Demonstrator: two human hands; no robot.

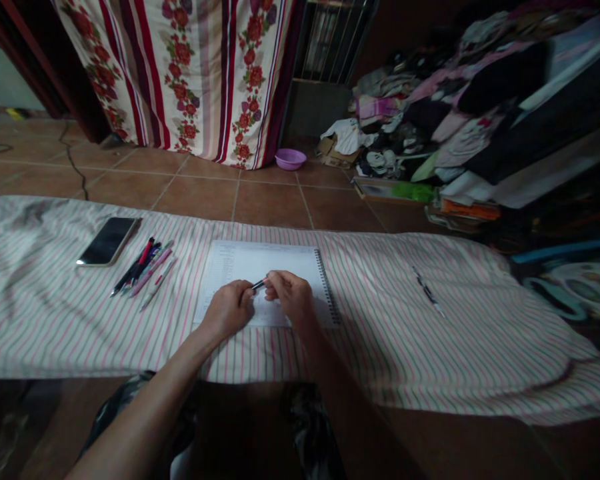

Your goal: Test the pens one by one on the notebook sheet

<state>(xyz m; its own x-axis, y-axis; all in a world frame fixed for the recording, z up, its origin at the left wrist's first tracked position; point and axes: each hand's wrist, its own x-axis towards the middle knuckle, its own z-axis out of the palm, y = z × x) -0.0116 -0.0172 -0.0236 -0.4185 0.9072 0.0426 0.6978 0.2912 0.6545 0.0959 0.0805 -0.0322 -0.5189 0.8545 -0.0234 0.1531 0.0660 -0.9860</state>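
Over a white spiral notebook (280, 257), both hands hold one dark pen (259, 285) between them. My left hand (230, 305) is closed around the pen's left end, and my right hand (293, 293) pinches its other end. The hands hide part of each end, so I cannot tell whether a cap is on it. Faint print shows on the notebook page, and its spiral binding runs down the right side. To the left lies a bunch of several pens (143, 267). A single pen (429, 291) rests apart on the right.
A striped cloth (380, 320) covers the low table. A smartphone (109, 241) lies at the left, beyond the pens. On the tiled floor behind are a purple basin (291, 159), a floral curtain (205, 80) and a large heap of clothes (430, 113).
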